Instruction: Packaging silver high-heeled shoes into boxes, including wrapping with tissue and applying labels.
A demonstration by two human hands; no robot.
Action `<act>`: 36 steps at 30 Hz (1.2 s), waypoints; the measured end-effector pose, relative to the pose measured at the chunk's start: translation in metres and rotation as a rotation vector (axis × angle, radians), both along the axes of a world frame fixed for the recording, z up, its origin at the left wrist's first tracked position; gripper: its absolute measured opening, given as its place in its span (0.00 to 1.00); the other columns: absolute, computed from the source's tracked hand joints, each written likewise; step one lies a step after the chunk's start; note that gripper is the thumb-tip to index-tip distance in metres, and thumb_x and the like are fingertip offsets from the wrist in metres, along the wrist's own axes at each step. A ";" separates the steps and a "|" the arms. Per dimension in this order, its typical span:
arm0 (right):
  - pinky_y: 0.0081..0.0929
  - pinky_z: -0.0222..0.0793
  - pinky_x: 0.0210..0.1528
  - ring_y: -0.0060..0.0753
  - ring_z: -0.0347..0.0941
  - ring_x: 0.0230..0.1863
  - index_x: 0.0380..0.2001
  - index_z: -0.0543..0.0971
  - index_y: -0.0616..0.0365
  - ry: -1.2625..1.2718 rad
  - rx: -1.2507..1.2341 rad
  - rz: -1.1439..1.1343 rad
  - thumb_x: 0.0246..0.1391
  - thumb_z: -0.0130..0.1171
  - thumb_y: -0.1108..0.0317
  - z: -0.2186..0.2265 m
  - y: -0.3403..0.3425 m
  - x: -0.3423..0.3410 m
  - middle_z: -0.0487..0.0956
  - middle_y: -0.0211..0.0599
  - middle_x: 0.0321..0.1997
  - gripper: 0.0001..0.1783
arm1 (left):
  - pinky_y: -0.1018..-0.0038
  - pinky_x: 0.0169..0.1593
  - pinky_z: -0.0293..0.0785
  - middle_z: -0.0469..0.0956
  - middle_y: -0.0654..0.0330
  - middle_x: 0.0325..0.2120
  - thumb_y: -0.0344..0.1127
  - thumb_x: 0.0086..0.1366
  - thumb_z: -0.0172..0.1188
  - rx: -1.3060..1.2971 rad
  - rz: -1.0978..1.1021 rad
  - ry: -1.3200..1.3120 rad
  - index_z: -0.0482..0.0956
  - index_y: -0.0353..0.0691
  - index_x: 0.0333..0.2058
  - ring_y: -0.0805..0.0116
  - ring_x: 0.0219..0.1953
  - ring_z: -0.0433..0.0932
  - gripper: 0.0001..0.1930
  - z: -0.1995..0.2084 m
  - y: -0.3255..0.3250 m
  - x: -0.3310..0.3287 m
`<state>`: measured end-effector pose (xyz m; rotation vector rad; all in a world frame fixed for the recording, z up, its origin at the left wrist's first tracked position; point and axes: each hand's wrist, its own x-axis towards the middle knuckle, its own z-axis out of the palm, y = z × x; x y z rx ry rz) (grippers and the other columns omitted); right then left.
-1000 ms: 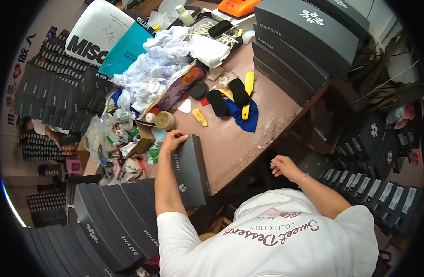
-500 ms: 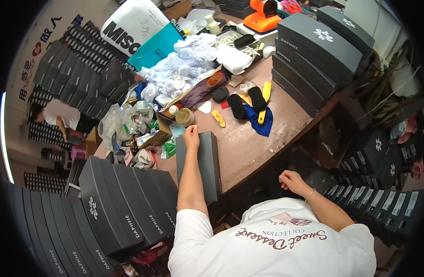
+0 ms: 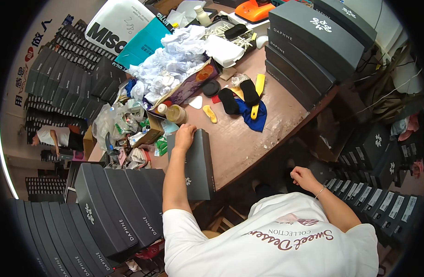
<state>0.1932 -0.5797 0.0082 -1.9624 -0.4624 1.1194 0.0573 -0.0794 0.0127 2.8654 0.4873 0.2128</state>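
Note:
A dark grey shoe box (image 3: 200, 159) lies lengthwise at the table's near left edge, its lid on. My left hand (image 3: 186, 136) is closed over the far end of this box, fingers bent at its edge. My right hand (image 3: 304, 179) hangs in the air off the table's front edge, fingers curled together, with nothing visible in them. Just beyond the box stand a bottle of yellowish liquid (image 3: 176, 114) and a small yellow sponge-like piece (image 3: 210, 114). Farther right, two black pads (image 3: 239, 98) lie on a blue cloth (image 3: 254, 121) beside a yellow-handled brush (image 3: 257, 94).
Stacked shoe boxes stand at the table's right (image 3: 309, 51) and in a row at lower left (image 3: 117, 203). Crumpled white paper (image 3: 168, 69) fills a carton at the back. Plastic bags and wrappers (image 3: 115, 122) crowd the left side. Another person (image 3: 55, 137) bends near shelves far left.
My view has shifted slightly. My left hand has come from the box's far edge a little onto its lid, and the lid's printed mark now shows. The right hand stays curled off the table.

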 end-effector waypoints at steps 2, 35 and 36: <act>0.26 0.70 0.27 0.28 0.76 0.23 0.28 0.75 0.65 -0.095 -0.014 0.056 0.57 0.54 0.66 0.007 -0.001 -0.004 0.77 0.37 0.21 0.11 | 0.61 0.41 0.70 0.74 0.53 0.31 0.28 0.59 0.53 0.080 -0.033 0.071 0.76 0.38 0.34 0.54 0.37 0.73 0.05 -0.004 -0.001 0.004; 0.21 0.75 0.32 0.23 0.76 0.32 0.37 0.75 0.57 0.463 0.332 -0.420 0.62 0.50 0.60 0.018 0.026 0.003 0.77 0.32 0.33 0.12 | 0.74 0.44 0.74 0.74 0.62 0.29 0.32 0.67 0.54 -1.686 0.496 -0.795 0.73 0.39 0.33 0.72 0.35 0.75 0.04 -0.020 -0.187 0.022; 0.23 0.75 0.34 0.24 0.76 0.35 0.38 0.75 0.57 0.543 0.439 -0.471 0.62 0.51 0.61 0.027 0.034 0.008 0.78 0.32 0.35 0.11 | 0.74 0.45 0.74 0.74 0.62 0.30 0.31 0.65 0.56 -1.709 0.504 -0.669 0.73 0.39 0.35 0.72 0.37 0.75 0.03 -0.021 -0.221 0.030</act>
